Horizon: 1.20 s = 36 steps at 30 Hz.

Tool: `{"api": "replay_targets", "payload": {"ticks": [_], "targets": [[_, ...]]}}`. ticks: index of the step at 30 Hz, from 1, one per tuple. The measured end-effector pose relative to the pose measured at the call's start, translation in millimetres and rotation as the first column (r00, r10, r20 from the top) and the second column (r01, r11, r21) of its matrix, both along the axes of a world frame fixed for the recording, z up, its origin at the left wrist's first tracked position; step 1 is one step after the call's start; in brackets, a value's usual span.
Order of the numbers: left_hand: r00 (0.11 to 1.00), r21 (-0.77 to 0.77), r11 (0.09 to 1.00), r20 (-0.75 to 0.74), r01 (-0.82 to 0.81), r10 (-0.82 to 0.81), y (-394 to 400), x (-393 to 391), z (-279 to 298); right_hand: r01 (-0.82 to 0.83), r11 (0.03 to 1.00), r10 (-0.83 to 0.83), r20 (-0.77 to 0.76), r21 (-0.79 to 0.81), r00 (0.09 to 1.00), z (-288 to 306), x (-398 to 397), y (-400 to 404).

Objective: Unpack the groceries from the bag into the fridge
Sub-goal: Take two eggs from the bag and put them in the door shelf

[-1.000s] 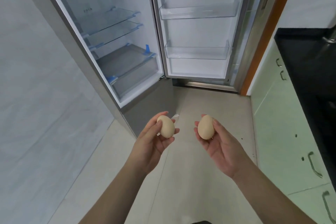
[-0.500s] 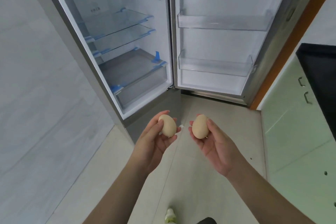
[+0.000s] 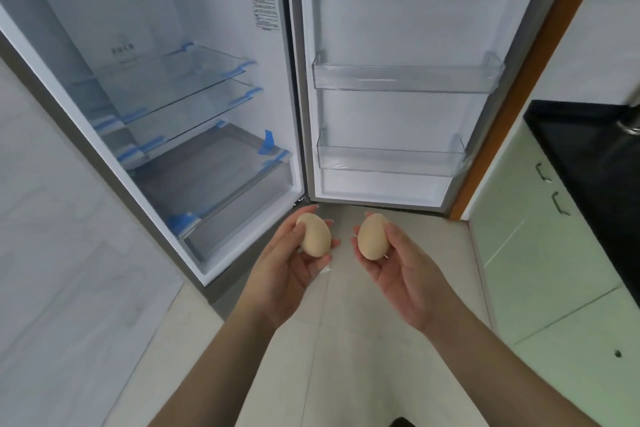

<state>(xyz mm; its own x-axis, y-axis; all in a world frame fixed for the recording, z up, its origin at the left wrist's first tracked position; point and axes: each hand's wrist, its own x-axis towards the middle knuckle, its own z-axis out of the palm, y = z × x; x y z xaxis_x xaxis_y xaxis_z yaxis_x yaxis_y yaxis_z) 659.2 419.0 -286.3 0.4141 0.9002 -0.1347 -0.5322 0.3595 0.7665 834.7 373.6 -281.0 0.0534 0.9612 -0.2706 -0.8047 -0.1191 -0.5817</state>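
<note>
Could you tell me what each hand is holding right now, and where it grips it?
Each holds one egg around its middle: left hand the left egg, right hand the right egg.

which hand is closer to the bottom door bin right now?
Right. The right hand, holding an egg, sits almost directly below the bottom door bin. The left hand, with its own egg, is off to the bin's lower left, nearer the crisper drawer.

The tall white fridge point(image 3: 145, 28) stands open, its door point(image 3: 398, 28) swung fully aside. Open space lies above each of the two clear glass shelves point(image 3: 173, 80), and the grey crisper drawer point(image 3: 235, 198) beneath them is closed. The clear plastic door bins point(image 3: 405, 78) hold nothing. The beige tiled floor point(image 3: 346, 340) before the fridge is open, with pale green cabinets point(image 3: 554, 270) bounding it on the right.
</note>
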Motion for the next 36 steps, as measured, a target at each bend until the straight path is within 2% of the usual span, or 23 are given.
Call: {"api": "replay_targets", "payload": {"ticks": [7, 20, 30, 36], "targets": [[0.999, 0.016, 0.999, -0.003, 0.048, -0.048, 65.3, 55.4, 8.1, 0.042, 0.999, -0.041, -0.031, 0.032, 0.999, 3.1, 55.5, 58.2], [0.999, 0.112, 0.994, -0.047, 0.018, -0.012, 170.9, 157.8, 52.7, 0.011, 0.995, -0.011, 0.003, 0.094, 1.0, 37.9, 165.8, 173.1], [0.999, 0.145, 0.989, -0.034, 0.002, 0.003, 240.8, 163.9, 67.0, 0.026, 0.988, -0.029, 0.014, 0.153, 0.999, 55.7, 175.8, 244.3], [0.994, 0.233, 0.967, -0.061, 0.103, -0.092, 291.1, 150.7, 79.4, 0.112, 0.978, -0.122, 0.047, 0.173, 0.991, 68.3, 160.7, 284.8]]}}
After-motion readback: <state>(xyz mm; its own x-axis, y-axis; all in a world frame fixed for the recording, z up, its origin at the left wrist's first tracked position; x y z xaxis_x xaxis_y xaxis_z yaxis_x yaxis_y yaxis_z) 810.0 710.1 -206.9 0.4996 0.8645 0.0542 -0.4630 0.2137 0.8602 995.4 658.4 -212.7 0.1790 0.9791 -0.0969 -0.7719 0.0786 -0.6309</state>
